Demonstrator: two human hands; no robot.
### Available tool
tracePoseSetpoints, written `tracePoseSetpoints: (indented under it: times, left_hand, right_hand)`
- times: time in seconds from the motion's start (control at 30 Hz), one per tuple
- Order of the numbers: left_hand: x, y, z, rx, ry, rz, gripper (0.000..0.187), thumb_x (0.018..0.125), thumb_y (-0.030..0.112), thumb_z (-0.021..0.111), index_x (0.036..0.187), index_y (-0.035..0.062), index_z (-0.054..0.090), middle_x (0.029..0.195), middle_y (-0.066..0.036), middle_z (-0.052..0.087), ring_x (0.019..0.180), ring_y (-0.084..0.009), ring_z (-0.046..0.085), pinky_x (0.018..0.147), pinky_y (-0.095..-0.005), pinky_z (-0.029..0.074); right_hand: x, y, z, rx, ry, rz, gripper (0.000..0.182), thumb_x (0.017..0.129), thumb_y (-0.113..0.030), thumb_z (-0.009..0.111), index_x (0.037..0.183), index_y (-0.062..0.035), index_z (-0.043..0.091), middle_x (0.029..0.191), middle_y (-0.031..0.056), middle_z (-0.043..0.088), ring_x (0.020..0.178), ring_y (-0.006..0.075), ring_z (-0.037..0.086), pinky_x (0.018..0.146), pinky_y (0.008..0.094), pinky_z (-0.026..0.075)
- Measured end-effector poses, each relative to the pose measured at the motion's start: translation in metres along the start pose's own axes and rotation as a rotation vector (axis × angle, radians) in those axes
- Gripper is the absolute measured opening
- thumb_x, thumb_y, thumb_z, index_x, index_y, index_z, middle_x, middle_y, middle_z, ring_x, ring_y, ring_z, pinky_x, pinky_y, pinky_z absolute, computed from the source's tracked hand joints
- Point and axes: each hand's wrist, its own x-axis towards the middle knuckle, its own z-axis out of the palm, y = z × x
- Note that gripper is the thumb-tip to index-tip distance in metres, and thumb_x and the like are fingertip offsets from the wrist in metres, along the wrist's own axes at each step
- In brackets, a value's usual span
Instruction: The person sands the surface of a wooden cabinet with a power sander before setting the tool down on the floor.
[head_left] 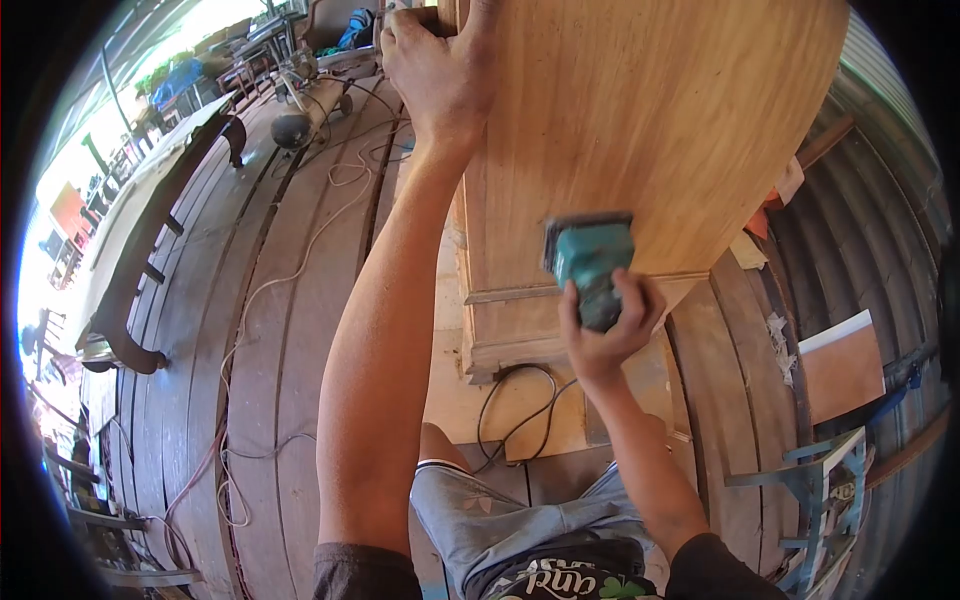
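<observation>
My right hand (613,325) grips a teal electric palm sander (594,255) from its near end. The sander's dark flat pad faces the broad side panel of a wooden cabinet (640,130), low on that panel and just above a moulding strip (520,293). Whether the pad touches the wood everywhere cannot be made out. Up at the top of the view, my left hand (437,75) is closed around the cabinet's left edge, its fingers bent over the far side and partly hidden. Bare, light brown grain shows across the panel.
A black cable (520,400) loops on the board under the cabinet. Pale cords (290,275) run over the plank floor. A long low wooden bench (160,220) stands left, an air compressor (295,125) behind it. At right are a blue-grey stand (820,490) and corrugated sheeting.
</observation>
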Motion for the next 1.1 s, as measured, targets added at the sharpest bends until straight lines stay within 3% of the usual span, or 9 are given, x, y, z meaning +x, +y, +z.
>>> tracePoseSetpoints:
  times: [0.23,0.3,0.43,0.57,0.63,0.7,0.73,0.93,1.1]
  left_hand:
    - [0.000,-0.010,0.000,0.073,0.016,0.036,0.063,0.085,0.055,0.078,0.095,-0.0058,0.061,0.094,-0.018,0.059,0.088,-0.0334,0.058,0.081,-0.0445,0.049]
    - [-0.001,-0.016,0.000,0.043,-0.026,0.079,0.091,0.079,0.077,0.073,0.099,-0.0113,0.060,0.096,-0.020,0.055,0.096,-0.0362,0.056,0.087,-0.0462,0.045]
    - [-0.006,-0.019,-0.002,0.008,-0.035,0.059,0.085,0.081,0.072,0.074,0.098,-0.0100,0.059,0.096,-0.020,0.055,0.095,-0.0363,0.055,0.085,-0.0470,0.045]
    - [-0.040,-0.048,-0.023,-0.160,-0.148,-0.024,0.051,0.099,0.047,0.064,0.105,-0.0032,0.059,0.095,-0.016,0.055,0.090,-0.0328,0.053,0.084,-0.0455,0.044]
    - [-0.077,-0.082,-0.035,0.019,-0.151,0.133,0.039,0.105,0.036,0.056,0.105,-0.0032,0.059,0.092,-0.016,0.053,0.087,-0.0331,0.051,0.081,-0.0456,0.043]
    - [-0.120,-0.126,-0.050,0.138,-0.191,0.027,0.048,0.110,0.040,0.045,0.100,-0.0051,0.060,0.087,-0.018,0.051,0.084,-0.0325,0.048,0.078,-0.0433,0.041]
    - [-0.133,-0.110,-0.060,0.044,-0.227,-0.466,0.056,0.110,0.046,0.042,0.101,-0.0055,0.062,0.088,-0.019,0.054,0.084,-0.0304,0.050,0.079,-0.0429,0.041]
    - [-0.203,-0.153,-0.081,0.084,-0.174,-0.546,0.056,0.110,0.047,0.045,0.108,-0.0061,0.063,0.096,-0.017,0.060,0.091,-0.0289,0.054,0.087,-0.0399,0.044]
    - [-0.188,-0.093,-0.077,0.062,-0.084,-0.273,0.029,0.106,0.025,0.060,0.105,-0.0037,0.061,0.096,-0.013,0.061,0.089,-0.0223,0.057,0.082,-0.0387,0.047]
  right_hand:
    - [-0.024,0.005,0.000,0.004,-0.040,-0.018,0.062,0.073,-0.014,0.089,0.126,-0.0093,0.058,0.116,0.0200,0.056,0.098,0.0375,0.062,0.079,0.0454,0.055]
    - [0.003,0.000,0.001,0.030,-0.014,-0.019,0.061,0.073,-0.014,0.089,0.126,-0.0093,0.059,0.114,0.0199,0.056,0.098,0.0376,0.062,0.078,0.0454,0.055]
    - [0.077,-0.011,0.005,0.022,0.046,-0.071,0.058,0.071,-0.013,0.088,0.124,-0.0100,0.062,0.110,0.0189,0.058,0.097,0.0374,0.062,0.076,0.0446,0.054]
    - [0.162,-0.028,0.005,0.012,0.079,-0.147,0.057,0.070,-0.013,0.086,0.122,-0.0126,0.063,0.107,0.0161,0.059,0.095,0.0370,0.063,0.074,0.0452,0.054]
    - [0.203,-0.036,0.006,0.024,0.065,-0.198,0.056,0.069,-0.012,0.084,0.121,-0.0150,0.063,0.108,0.0140,0.060,0.093,0.0365,0.065,0.072,0.0467,0.054]
    - [0.244,-0.044,0.009,0.000,0.088,-0.239,0.055,0.069,-0.013,0.083,0.120,-0.0150,0.062,0.107,0.0138,0.060,0.090,0.0368,0.066,0.071,0.0477,0.054]
    - [0.262,-0.048,0.011,-0.019,0.090,-0.268,0.054,0.069,-0.015,0.083,0.119,-0.0151,0.062,0.107,0.0136,0.060,0.088,0.0372,0.066,0.069,0.0487,0.054]
    - [0.376,-0.085,0.009,-0.056,0.128,-0.303,0.045,0.073,-0.021,0.075,0.112,-0.0047,0.058,0.100,0.0178,0.062,0.096,0.0421,0.066,0.083,0.0494,0.054]
    - [0.420,-0.096,0.015,-0.174,0.276,-0.283,0.053,0.073,-0.021,0.073,0.121,-0.0040,0.059,0.106,0.0213,0.063,0.098,0.0439,0.067,0.083,0.0518,0.054]
